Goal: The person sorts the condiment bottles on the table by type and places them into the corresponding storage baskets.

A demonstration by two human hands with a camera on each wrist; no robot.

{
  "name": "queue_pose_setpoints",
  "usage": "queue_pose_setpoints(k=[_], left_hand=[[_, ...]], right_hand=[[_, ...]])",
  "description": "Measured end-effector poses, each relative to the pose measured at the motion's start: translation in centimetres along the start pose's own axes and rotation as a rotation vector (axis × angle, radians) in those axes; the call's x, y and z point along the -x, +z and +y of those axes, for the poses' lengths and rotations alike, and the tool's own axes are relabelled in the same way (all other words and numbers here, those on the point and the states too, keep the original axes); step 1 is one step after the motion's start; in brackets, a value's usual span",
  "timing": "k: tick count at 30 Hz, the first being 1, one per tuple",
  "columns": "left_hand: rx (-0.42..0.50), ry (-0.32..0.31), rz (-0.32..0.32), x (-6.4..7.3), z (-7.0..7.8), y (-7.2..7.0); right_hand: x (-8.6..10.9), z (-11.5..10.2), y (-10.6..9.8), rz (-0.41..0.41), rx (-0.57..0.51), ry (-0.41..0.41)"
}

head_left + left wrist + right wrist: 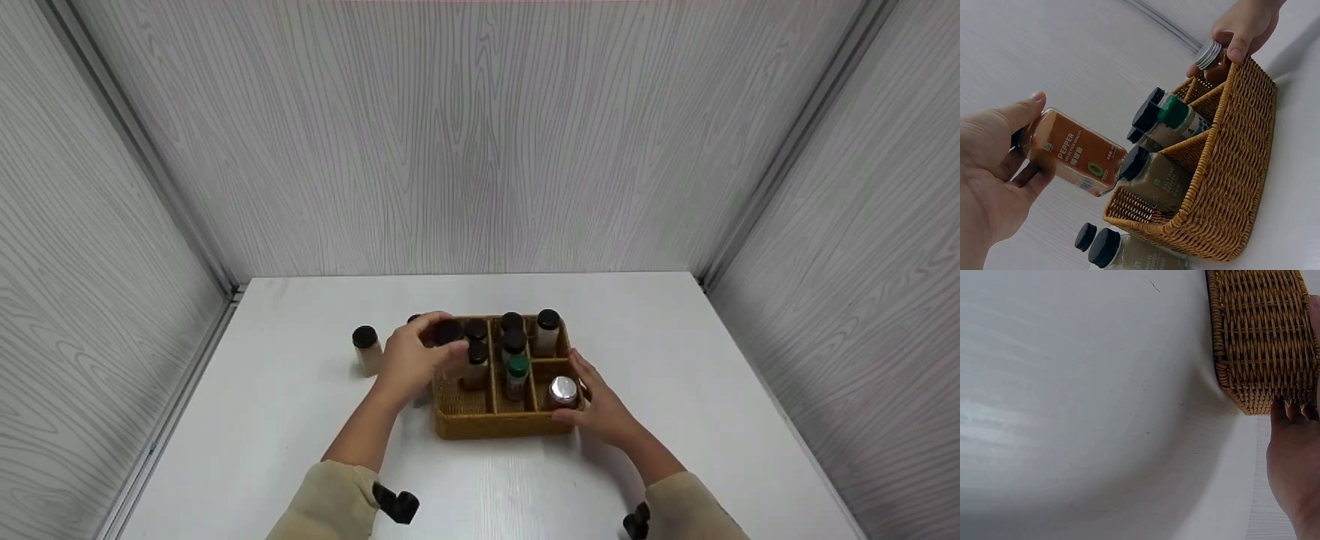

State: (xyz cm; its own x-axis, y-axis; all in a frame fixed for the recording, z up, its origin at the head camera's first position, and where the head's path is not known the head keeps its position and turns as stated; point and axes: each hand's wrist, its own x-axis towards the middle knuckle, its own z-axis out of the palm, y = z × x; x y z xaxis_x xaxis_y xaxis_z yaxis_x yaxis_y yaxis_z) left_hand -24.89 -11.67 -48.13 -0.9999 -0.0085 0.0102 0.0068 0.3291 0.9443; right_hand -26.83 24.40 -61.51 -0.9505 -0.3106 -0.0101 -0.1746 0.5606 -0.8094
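Observation:
My left hand (pixel 405 364) pinches a glass spice jar (pixel 1081 149) by its black-capped end, between thumb and fingers. The jar holds reddish-brown powder, reads PEPPER, and is raised over the left compartment of a divided wicker basket (pixel 502 427). My right hand (pixel 604 409) grips the basket at its right side, thumb over the front corner rim. Close to that thumb, a silver-lidded jar (pixel 563 391) occupies the front right compartment. A green-capped jar (pixel 517 377) stands in the middle one, and a salt and pepper jar (pixel 1159 183) on the left.
Outside the basket, to the left, a black-capped jar (pixel 367 351) stands on the white table (pixel 262 390). A white pepper jar (pixel 1145 253) is beside the basket's left wall. Several other black-capped jars fill the rear of the basket. Pale wood-grain panels (pixel 480 150) enclose the table.

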Motion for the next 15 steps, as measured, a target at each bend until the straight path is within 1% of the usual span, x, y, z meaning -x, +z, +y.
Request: queue_pose_setpoints(k=[4,9,15], left_hand=[[-0.030,0.009,-0.005,-0.2,0.2,0.9],[-0.036,0.023,-0.026,-0.3,0.5,1.9],[-0.039,0.055,-0.073,-0.4,0.6,3.6]], right_hand=[[0.0,-0.1,0.0,0.002,0.010,0.005],[-0.1,-0.1,0.1,0.000,0.005,0.006],[0.0,-0.1,0.2,0.006,-0.008,0.015]])
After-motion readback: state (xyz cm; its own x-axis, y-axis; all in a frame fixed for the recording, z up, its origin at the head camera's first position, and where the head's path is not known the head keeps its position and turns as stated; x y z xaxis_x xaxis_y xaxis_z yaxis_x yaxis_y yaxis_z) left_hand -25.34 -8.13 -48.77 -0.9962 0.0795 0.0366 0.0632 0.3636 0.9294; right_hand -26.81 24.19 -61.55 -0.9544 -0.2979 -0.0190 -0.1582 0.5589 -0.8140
